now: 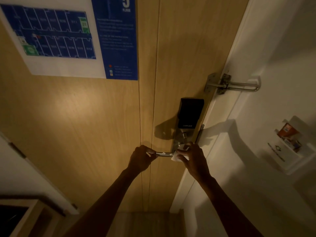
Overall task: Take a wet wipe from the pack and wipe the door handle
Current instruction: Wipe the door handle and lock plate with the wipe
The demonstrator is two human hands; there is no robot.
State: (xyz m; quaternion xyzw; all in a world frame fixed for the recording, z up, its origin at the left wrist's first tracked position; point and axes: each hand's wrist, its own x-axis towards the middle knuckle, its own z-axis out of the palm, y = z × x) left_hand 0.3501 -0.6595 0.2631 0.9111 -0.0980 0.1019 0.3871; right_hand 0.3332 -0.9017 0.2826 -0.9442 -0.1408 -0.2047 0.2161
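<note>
Hands are sharing the work: left hand (141,157) is gripping the handle (164,153) tip, steadying it, while right hand (191,155) is pressing the wipe (176,157) around its base.

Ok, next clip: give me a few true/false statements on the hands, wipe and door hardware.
1. The right hand presses a white wet wipe against the door handle near the lock plate. True.
2. The left hand hangs free. False: it grips the lever's free end.
3. The swing bar latch sits above the black smart lock. True.
4. The floor plan poster is right of the lock. False: it is upper left on the door.
</note>
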